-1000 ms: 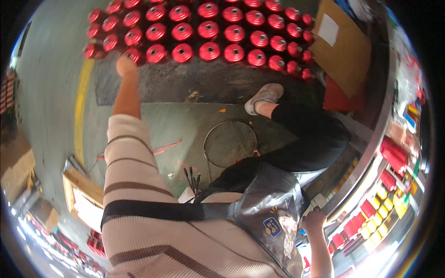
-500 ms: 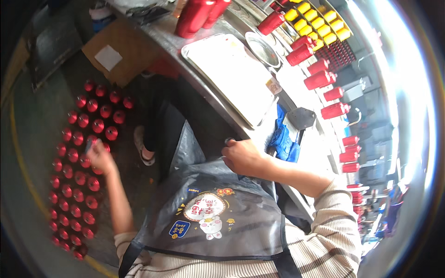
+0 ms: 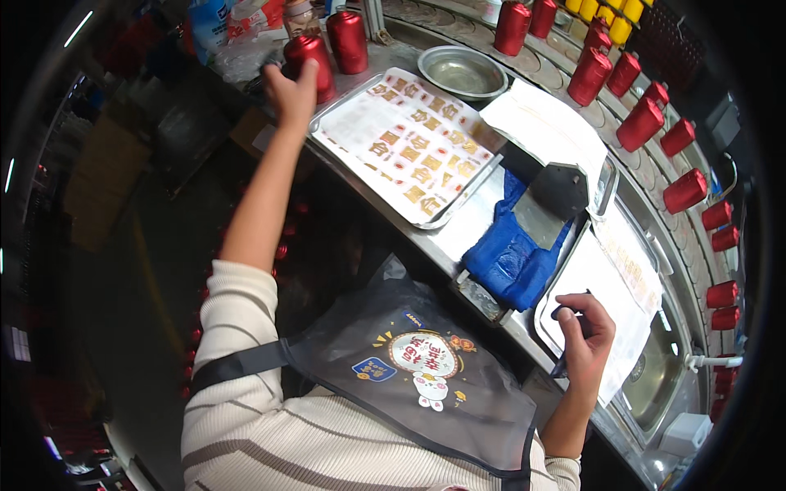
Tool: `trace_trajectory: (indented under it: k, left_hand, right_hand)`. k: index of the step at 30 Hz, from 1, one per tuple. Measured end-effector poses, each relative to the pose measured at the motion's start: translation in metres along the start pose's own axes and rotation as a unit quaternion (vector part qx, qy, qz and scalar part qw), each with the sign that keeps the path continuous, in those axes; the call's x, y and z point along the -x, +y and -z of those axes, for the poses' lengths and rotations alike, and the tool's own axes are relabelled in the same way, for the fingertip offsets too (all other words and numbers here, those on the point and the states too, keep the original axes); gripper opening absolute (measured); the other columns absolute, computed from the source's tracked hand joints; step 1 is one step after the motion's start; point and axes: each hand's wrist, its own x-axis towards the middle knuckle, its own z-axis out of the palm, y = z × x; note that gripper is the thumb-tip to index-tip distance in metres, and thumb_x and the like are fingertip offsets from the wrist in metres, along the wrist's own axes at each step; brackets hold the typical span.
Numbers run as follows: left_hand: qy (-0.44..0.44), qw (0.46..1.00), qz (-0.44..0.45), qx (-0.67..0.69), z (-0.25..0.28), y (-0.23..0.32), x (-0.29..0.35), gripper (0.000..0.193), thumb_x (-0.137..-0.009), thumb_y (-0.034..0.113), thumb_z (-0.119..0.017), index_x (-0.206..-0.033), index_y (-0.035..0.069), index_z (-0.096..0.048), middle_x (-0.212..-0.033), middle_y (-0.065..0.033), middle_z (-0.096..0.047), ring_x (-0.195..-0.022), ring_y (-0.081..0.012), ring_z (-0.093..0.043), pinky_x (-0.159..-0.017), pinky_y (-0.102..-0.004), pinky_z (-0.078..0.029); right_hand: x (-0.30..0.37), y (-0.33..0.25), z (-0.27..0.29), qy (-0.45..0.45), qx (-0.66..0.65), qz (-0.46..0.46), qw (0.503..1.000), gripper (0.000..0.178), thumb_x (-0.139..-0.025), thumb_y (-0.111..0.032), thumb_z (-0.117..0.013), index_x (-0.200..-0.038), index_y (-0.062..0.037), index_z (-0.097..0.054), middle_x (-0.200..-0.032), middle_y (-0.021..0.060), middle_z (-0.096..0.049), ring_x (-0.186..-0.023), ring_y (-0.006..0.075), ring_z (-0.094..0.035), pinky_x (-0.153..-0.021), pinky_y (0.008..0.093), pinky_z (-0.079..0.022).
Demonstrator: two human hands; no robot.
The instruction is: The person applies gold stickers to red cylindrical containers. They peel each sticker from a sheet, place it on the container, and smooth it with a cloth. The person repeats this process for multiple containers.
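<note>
Up at the far left end of the steel bench [image 3: 458,245], the person's left hand [image 3: 292,88] is reaching out at full stretch and wrapping its fingers around a red canister [image 3: 309,57], which is standing upright just beside the corner of a metal tray [image 3: 446,214]. The palm is pressing against the near side of that canister, the thumb curling round its right flank, so the canister is sitting directly beyond and partly behind the hand. A second red canister [image 3: 348,39] is standing just to its right, apart from the fingers. The tray is carrying a sheet of red-and-gold stickers [image 3: 409,139] laid in rows.

Nearer the body, the right hand [image 3: 585,331] is resting on a white sheet [image 3: 598,286] lying in another shallow tray, its fingers pinching a thin dark pen-like tool [image 3: 565,352] that is pointing down toward the bench edge. A crumpled blue cloth [image 3: 512,254] is lying between the two trays, touching a grey metal bracket [image 3: 557,192]. A round steel bowl [image 3: 461,72] is sitting behind the sticker tray. Rows of red canisters [image 3: 655,123] are curving along the back of the bench, and a printed grey apron [image 3: 417,368] is hanging over the person's striped top.
</note>
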Motion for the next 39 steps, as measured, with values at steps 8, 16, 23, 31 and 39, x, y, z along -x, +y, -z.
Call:
trace_trajectory:
  k: [8, 16, 23, 31, 39]
  left_hand:
    - [-0.172, 0.967, 0.015, -0.188, -0.064, -0.054, -0.087, 0.109, -0.054, 0.057, -0.091, -0.125, -0.010, -0.043, -0.128, -0.0324, -0.051, -0.120, -0.0472, -0.050, -0.102, -0.0505, -0.044]
    - [-0.089, 0.989, -0.077, -0.095, -0.057, -0.063, -0.073, 0.081, -0.061, 0.046, -0.091, -0.106, -0.007, -0.050, -0.110, -0.0325, -0.060, -0.109, -0.0481, -0.056, -0.096, -0.0505, -0.045]
    - [-0.226, 0.908, 0.011, 0.353, 0.003, 0.063, -0.026, 0.038, -0.083, 0.022, -0.082, -0.108, 0.003, -0.061, -0.102, -0.0040, -0.067, -0.088, -0.0091, -0.063, -0.081, -0.0258, -0.051]
    - [-0.561, 0.511, 0.285, 0.585, -0.020, 0.157, 0.145, 0.070, -0.093, 0.061, -0.052, -0.128, 0.000, -0.058, -0.116, -0.0154, -0.068, -0.104, -0.0245, -0.068, -0.089, -0.0372, -0.057]
    - [-0.739, 0.388, 0.311, 0.454, -0.013, 0.206, 0.190, 0.042, -0.099, 0.036, -0.061, -0.126, 0.005, -0.052, -0.119, -0.0075, -0.063, -0.108, -0.0143, -0.062, -0.095, -0.0317, -0.049]
  right_hand:
    - [0.003, 0.039, 0.026, 0.083, -0.036, -0.020, 0.996, 0.015, -0.091, -0.004, -0.064, -0.104, 0.0023, -0.067, -0.089, 0.0038, -0.064, -0.078, 0.0083, -0.059, -0.070, 0.0203, -0.044]
    - [-0.005, 0.053, 0.014, 0.162, -0.021, -0.114, 0.980, 0.016, -0.093, -0.008, -0.063, -0.103, 0.0030, -0.067, -0.086, 0.0037, -0.063, -0.080, 0.0101, -0.058, -0.074, 0.0220, -0.043]
    - [-0.044, 0.024, -0.039, 0.125, 0.089, 0.001, 0.988, 0.022, -0.088, -0.005, -0.067, -0.110, 0.0008, -0.068, -0.090, 0.0016, -0.064, -0.070, 0.0040, -0.051, -0.060, 0.0189, -0.038]
    - [-0.057, 0.042, -0.110, -0.049, -0.100, 0.134, 0.985, 0.118, -0.065, -0.021, -0.093, -0.157, -0.0039, -0.019, -0.142, 0.0150, -0.050, -0.124, 0.0217, -0.054, -0.100, 0.0347, -0.049]
    - [0.004, 0.033, -0.098, 0.153, 0.007, 0.065, 0.986, 0.114, -0.070, -0.018, -0.089, -0.157, -0.0036, -0.017, -0.128, 0.0180, -0.061, -0.108, 0.0268, -0.066, -0.088, 0.0349, -0.055]
